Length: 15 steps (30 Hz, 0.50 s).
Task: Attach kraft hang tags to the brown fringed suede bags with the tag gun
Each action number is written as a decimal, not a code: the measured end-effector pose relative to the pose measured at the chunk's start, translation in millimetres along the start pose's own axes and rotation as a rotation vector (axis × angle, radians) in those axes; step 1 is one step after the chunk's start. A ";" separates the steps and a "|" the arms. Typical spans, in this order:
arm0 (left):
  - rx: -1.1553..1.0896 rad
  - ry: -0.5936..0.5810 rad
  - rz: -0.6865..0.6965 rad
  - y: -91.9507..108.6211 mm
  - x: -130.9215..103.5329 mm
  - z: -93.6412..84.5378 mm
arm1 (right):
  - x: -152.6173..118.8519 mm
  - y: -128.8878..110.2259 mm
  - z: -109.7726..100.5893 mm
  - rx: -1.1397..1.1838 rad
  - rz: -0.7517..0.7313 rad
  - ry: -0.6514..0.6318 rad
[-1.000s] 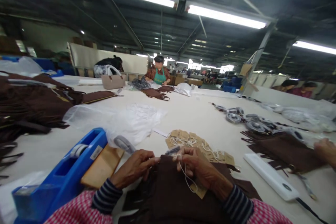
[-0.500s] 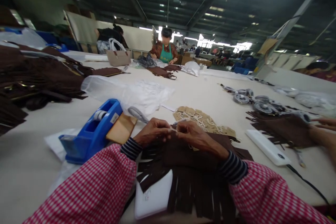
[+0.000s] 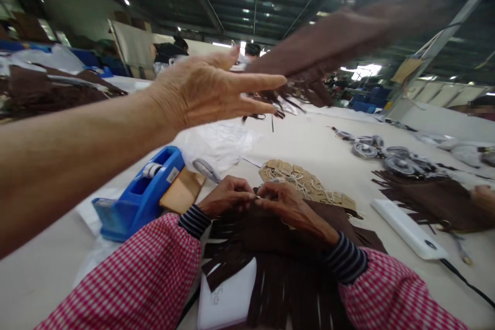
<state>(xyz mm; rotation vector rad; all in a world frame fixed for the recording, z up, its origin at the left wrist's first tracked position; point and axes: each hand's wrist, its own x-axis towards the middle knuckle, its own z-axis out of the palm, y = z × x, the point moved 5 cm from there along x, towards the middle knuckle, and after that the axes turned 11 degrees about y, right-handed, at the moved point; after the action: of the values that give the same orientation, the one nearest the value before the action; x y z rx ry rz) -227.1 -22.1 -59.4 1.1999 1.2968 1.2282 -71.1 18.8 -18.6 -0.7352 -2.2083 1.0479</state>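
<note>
left hand (image 3: 228, 197): pinching white string (image 3: 258, 197)
right hand (image 3: 290, 207): yep, pinching that too
brown fringed piece (image 3: 265, 234): under both

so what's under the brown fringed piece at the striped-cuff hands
A white object with grey markings sticks out from under the brown fringed piece. The rest of it, and anything else beneath, is covered.

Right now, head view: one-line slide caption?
Left hand and right hand close together over brown fringed fabric; another person's arm stretched across the view.
</note>
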 end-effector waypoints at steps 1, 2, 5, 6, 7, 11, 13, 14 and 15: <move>0.011 -0.002 -0.003 -0.3 0.4 -1.2 | 0.1 0.9 0.5 0.031 0.007 0.006; 0.020 -0.007 -0.006 -0.6 0.8 -2.4 | 0.5 2.9 1.3 0.048 0.011 0.014; 0.051 0.021 -0.022 0.7 1.2 -9.1 | 2.3 13.0 2.7 0.025 -0.009 0.075; 0.068 0.055 -0.028 1.9 0.7 -12.8 | 2.9 17.5 2.1 -0.005 -0.018 0.114; 0.093 0.100 -0.034 3.4 -0.3 -17.0 | 3.2 22.5 0.8 -0.046 -0.022 0.164; 0.329 0.265 0.006 9.4 -8.9 -26.8 | 0.8 40.2 -1.9 -0.192 0.015 0.312; 0.591 0.305 0.102 10.5 -12.7 -23.0 | -2.0 43.6 0.9 -0.222 0.026 0.328; 0.743 0.323 0.163 10.1 -13.9 -19.2 | -3.7 43.6 2.9 -0.235 0.023 0.331; 0.887 0.340 0.222 8.6 -14.5 -14.7 | -5.5 42.6 4.8 -0.250 0.014 0.335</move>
<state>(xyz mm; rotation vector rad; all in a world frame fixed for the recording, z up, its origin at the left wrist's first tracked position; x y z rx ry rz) -240.4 -37.4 -50.0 1.8362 2.1286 1.0485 -61.0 35.7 -57.2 -0.9600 -2.0595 0.6056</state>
